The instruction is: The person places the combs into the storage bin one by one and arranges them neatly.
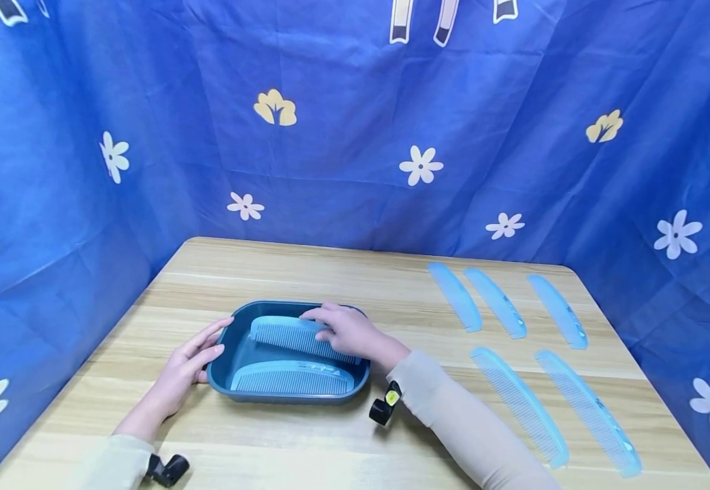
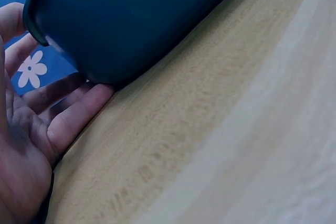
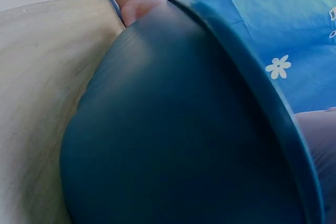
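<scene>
A dark blue-green plastic basin (image 1: pixel 289 400) sits on the table with two light blue combs in it. My right hand (image 1: pixel 348 331) reaches over its right side and pinches the rear comb (image 1: pixel 287 333) at its spine, fingers behind and thumb in front. The front comb (image 1: pixel 293 378) lies along the basin's near wall, apart from that hand. At the left end, my left hand (image 1: pixel 180 374) rests its fairly straight fingers against the rim and lower wall. The right wrist view is mostly filled by the basin wall (image 3: pixel 184 119), which hides the right fingers.
Several more light blue combs lie on the right of the wooden table, among them a back-row comb (image 1: pixel 455 296) and a near-row comb (image 1: pixel 587 412). A blue flowered cloth (image 1: pixel 342 150) hangs behind and on both sides of the table (image 1: pixel 305 449).
</scene>
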{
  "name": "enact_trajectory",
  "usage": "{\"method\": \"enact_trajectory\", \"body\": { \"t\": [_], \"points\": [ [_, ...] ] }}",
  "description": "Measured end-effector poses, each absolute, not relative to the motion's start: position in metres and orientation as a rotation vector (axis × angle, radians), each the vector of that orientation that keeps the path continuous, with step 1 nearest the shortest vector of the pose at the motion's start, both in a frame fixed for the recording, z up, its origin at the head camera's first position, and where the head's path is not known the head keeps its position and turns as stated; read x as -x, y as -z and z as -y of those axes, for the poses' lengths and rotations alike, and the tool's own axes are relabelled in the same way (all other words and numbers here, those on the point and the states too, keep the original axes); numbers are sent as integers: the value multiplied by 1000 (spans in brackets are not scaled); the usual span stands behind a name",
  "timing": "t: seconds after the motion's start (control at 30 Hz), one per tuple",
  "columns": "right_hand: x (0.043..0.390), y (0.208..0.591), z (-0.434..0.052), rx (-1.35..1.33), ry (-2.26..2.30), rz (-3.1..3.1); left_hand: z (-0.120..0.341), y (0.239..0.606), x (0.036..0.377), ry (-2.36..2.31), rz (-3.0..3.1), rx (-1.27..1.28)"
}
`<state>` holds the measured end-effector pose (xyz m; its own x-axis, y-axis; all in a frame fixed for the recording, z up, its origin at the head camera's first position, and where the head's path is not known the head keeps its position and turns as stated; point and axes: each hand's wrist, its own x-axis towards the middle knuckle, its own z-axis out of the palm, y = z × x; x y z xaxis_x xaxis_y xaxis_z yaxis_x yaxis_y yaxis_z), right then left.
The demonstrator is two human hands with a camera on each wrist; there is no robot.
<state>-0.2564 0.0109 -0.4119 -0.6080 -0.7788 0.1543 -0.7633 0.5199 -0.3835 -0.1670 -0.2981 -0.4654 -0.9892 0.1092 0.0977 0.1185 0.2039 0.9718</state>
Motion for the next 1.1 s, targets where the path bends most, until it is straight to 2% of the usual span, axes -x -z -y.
{"method": "enact_trajectory", "body": {
  "t": [0.23,0.43,0.7,1.1],
  "points": [
    [255,413,-5,1362,510,-2689,298,466,167,1936,2446,207],
    [254,419,-2,1565,195,-2804,298,467,166,1944,2441,209],
    [255,427,0,1727,14,-2927,298,469,165,1942,2433,185],
    [256,421,-12,1731,382,-2970,295,467,167,1906,2444,194]
  ]
}}
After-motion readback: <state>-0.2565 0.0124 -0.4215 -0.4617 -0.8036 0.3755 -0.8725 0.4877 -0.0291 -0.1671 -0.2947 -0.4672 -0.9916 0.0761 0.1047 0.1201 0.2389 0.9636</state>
